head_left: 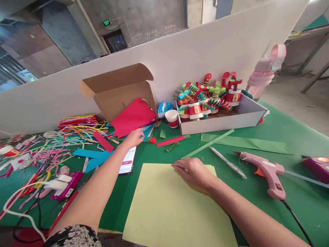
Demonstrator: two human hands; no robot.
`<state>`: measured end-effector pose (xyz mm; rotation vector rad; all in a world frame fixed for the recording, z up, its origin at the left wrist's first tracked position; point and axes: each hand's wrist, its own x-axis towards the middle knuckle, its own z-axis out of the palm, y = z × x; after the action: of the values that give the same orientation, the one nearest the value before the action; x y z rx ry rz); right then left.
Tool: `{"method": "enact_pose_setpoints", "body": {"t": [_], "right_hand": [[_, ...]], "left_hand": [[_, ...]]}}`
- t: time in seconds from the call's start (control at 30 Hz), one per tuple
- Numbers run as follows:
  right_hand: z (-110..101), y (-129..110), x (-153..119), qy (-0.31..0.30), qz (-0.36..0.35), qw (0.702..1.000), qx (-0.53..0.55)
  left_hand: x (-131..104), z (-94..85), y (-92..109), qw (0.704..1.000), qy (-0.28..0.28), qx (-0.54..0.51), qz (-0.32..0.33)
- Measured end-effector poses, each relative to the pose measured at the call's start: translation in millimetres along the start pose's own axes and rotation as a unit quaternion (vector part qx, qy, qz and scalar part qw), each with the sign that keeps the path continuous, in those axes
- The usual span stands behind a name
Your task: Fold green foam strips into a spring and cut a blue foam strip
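Note:
A large sheet of pale yellow-green paper (pixel 174 209) lies in front of me, reaching over the table's near edge. My right hand (pixel 194 173) rests on its upper part, fingers curled and pressed together near the far edge; whatever is under them is hidden. My left hand (pixel 134 138) is stretched out with the fingers loosely apart and nothing visible in them. It is beside the red paper (pixel 135 116) that leans in an open cardboard box (pixel 123 82), near some blue paper (pixel 149 131). A phone (pixel 128 161) lies partly behind my left forearm.
A white box (pixel 218 123) holds several paper-cup figures. Paper cups (pixel 171 118) stand beside it. To the right lie a pen (pixel 228 162), green strips (pixel 246 142) and a pink glue gun (pixel 267 169) with its cord. Pipe cleaners (pixel 79 128) and a purple power strip (pixel 68 185) crowd the left.

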<state>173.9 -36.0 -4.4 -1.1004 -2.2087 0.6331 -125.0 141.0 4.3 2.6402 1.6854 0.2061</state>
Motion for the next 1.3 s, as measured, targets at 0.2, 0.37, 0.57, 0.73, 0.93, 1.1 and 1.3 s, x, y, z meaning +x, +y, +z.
{"method": "enact_pose_setpoints", "body": {"t": [0.2,0.37,0.57,0.73,0.93,1.1,1.3], "right_hand": [[0,1,1,0.000,-0.005,1.000,0.002],[-1,0,1,-0.007,0.000,1.000,-0.001],[-1,-1,1,-0.004,0.005,1.000,-0.005],[-1,0,1,-0.005,0.005,1.000,-0.004],[0,1,1,-0.004,0.004,1.000,-0.003],[-1,0,1,-0.007,0.004,1.000,-0.004],[-2,0,3,-0.010,0.004,1.000,-0.004]], "left_hand": [[1,-6.5,0,0.999,0.012,-0.021,-0.034],[0,-10.1,-4,0.997,0.037,-0.045,-0.048],[0,-12.1,-7,0.991,0.054,-0.086,-0.090],[1,-11.6,-10,0.980,0.061,-0.120,-0.147],[-1,-8.4,-15,0.975,0.055,-0.148,-0.158],[-3,-7.5,-14,0.971,0.063,-0.162,-0.166],[-7,0.5,-2,0.967,0.074,-0.228,-0.086]]}}
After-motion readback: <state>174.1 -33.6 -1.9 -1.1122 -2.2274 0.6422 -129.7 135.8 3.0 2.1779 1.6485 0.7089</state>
